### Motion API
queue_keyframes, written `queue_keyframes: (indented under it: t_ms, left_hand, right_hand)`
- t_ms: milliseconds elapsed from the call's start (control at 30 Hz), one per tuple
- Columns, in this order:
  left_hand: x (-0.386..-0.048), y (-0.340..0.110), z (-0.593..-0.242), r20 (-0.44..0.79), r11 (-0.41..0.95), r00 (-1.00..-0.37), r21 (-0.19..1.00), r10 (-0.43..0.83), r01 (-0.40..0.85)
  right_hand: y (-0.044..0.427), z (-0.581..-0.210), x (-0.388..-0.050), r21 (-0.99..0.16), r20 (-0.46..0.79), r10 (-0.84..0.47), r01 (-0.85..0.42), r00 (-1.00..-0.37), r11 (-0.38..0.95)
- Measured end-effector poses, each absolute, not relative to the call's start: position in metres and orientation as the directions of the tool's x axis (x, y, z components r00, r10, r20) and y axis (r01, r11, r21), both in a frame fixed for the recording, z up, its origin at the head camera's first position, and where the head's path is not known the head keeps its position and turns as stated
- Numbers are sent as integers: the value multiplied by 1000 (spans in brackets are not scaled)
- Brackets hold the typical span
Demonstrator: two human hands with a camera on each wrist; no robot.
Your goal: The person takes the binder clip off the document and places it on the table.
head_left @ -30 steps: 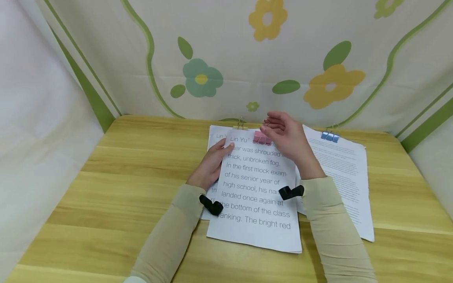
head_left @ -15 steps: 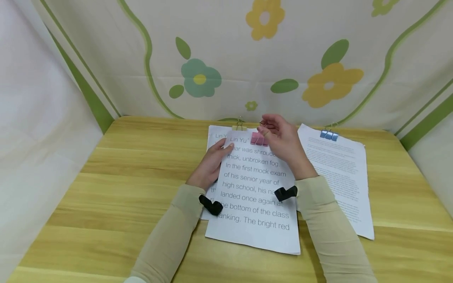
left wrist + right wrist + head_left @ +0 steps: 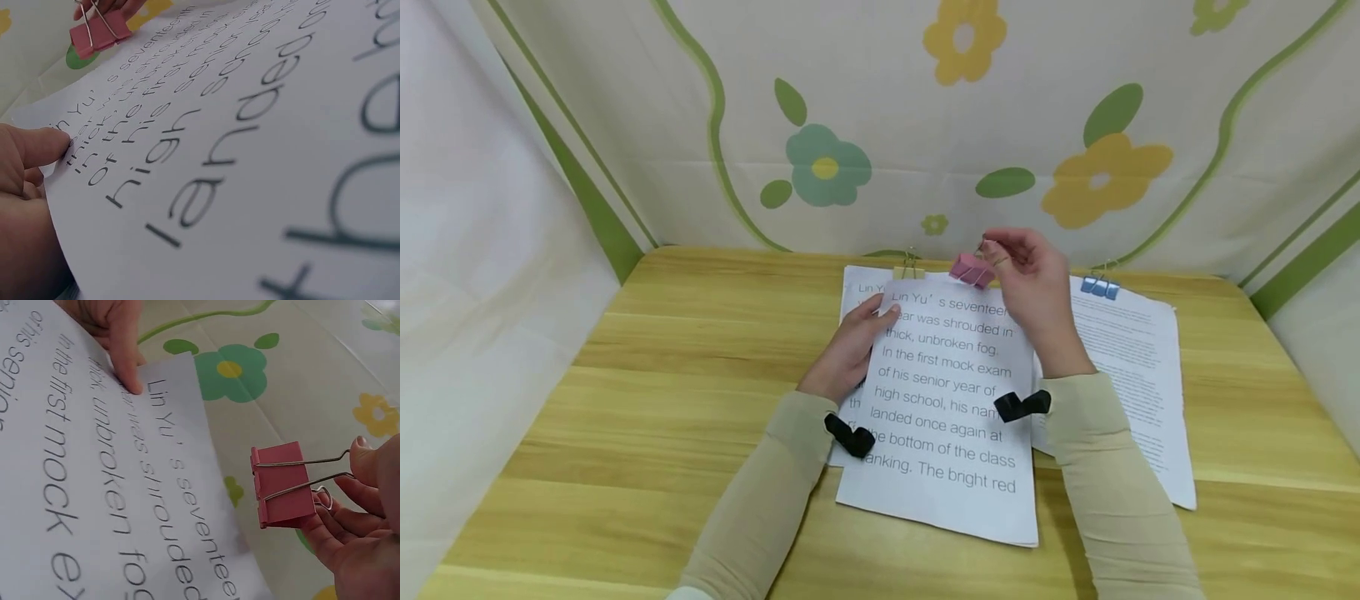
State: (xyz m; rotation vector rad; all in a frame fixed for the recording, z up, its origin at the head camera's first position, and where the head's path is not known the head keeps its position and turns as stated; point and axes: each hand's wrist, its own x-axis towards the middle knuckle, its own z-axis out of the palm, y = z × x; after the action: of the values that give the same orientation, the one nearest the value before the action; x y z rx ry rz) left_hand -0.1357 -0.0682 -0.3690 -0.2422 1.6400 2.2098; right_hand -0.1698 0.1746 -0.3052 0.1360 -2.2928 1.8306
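A: "What are you seeing at the right hand [image 3: 1037,290] from your end?"

B: "I'm watching its fingers pinching the pink clip [image 3: 282,484] by the wire handles [image 3: 287,464], thumb on one, fingertips on the other. I'm not managing to tell how wide the mouth is standing."

A: "And where is the clip sitting?"

B: "Left of those fingers, apart from the paper stack [image 3: 943,404], just beyond its top edge. I'm reading its long side as running roughly along that edge, slightly tilted, the mouth facing the sheets."

A: "Which hand am I finding nearer?"

B: "The right, since it's holding the clip. The left hand [image 3: 850,346] is lying farther off, its fingers clamped on the stack's left edge, thumb on top."

A: "Anything else?"

B: "A yellow clip [image 3: 909,273] is sitting beyond the left fingers, and a blue clip [image 3: 1100,288] is lying right of the right fingers, its sheets resting on the desk [image 3: 647,400]."
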Motion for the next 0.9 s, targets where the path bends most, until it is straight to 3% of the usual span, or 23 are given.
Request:
queue_keyframes:
  t_ms: [400,533,900]
  left_hand:
    - [-132,-68,-372,-377,-248,-902,872,209,-422]
    - [-132,-70,-373,-379,-232,-905,878,193,-418]
    - [-130,-72,-367,-353,-281,-923,880,152,-382]
  right_hand:
    - [220,-294,-163,-976,201,259,-216,-945,-31]
    - [244,-293,-156,-978,182,291,-203,-939,-43]
    - [297,-320,-140,-974,50,385,-130,-921,-185]
